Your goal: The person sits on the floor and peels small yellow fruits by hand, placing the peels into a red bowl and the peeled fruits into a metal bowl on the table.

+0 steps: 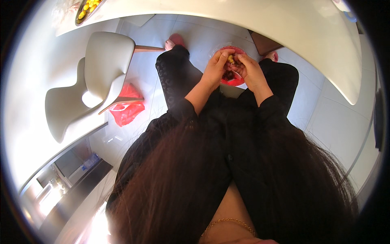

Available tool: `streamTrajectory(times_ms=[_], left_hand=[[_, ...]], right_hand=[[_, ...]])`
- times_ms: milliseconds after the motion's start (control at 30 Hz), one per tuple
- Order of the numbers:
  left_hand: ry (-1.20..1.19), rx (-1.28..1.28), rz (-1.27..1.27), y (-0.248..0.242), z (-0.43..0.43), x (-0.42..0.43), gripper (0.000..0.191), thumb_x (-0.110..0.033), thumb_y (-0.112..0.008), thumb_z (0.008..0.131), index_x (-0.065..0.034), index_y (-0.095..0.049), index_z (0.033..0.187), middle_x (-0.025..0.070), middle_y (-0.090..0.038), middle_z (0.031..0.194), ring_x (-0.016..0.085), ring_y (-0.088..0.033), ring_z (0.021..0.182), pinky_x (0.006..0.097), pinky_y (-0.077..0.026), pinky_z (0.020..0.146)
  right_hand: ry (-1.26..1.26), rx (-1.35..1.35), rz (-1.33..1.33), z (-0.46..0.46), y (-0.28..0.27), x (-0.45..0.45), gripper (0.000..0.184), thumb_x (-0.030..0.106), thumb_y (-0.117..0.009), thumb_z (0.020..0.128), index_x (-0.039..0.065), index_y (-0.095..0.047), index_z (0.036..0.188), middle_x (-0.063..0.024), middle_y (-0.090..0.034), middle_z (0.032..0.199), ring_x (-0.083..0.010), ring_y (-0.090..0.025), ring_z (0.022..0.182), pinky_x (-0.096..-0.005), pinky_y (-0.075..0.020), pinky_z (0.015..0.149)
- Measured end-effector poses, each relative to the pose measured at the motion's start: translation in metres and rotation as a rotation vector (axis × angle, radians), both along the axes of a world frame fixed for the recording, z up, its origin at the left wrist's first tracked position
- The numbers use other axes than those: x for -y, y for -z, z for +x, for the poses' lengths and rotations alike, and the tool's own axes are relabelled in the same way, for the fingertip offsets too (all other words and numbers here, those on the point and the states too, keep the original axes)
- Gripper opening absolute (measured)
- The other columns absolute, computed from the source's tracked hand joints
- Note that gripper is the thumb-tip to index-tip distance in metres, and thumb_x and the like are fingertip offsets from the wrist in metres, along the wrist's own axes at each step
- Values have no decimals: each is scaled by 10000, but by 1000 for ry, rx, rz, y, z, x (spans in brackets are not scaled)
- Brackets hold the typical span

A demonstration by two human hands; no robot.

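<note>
A small yellow piece (231,59), perhaps a peeled chestnut, is pinched between the fingertips of both hands. My left hand (215,65) grips it from the left with thumb and fingers. From the other side my right hand (249,67) closes in, its fingers curled and partly hidden. Directly below is a red waste bin or basin (234,82) between the knees, holding dark brown scraps (227,75) that look like shells. A pale flat thing (236,75) shows just under my right fingers; what it is cannot be told.
The white table (231,15) curves across the front, with a metal tray (79,20) of yellow pieces (90,5) at its far left. To the left stands a pale chair (106,58) with wooden legs. A red plastic bag (126,109) lies on the tiled floor beneath it.
</note>
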State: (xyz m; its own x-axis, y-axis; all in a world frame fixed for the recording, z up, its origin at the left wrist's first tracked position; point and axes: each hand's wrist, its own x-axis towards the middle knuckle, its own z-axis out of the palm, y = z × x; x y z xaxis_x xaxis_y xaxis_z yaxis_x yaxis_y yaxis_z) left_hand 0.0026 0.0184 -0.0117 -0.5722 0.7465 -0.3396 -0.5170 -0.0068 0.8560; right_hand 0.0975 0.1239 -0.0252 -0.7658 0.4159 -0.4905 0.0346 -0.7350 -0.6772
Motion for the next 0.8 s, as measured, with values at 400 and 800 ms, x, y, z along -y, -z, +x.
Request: streamTrajectory(times_ms=[400, 800], left_hand=[[68, -142, -17, 5, -4, 1, 236, -243, -538, 948, -11, -551, 989, 23, -593, 836, 86, -554, 728, 227, -469, 675], [-260, -601, -278, 27, 21, -13, 377, -286, -348, 984, 19, -542, 877, 102, -563, 822, 190, -525, 736, 325, -444, 707]], right_hand=[[-116, -17, 277, 4, 5, -7, 120, 59, -618, 798, 5, -544, 875, -68, -611, 857, -121, -588, 755, -246, -483, 709], [9, 122, 376, -11, 2, 20, 142, 60, -623, 767, 57, -482, 782, -25, -538, 680, -106, -518, 588, -251, -412, 519]])
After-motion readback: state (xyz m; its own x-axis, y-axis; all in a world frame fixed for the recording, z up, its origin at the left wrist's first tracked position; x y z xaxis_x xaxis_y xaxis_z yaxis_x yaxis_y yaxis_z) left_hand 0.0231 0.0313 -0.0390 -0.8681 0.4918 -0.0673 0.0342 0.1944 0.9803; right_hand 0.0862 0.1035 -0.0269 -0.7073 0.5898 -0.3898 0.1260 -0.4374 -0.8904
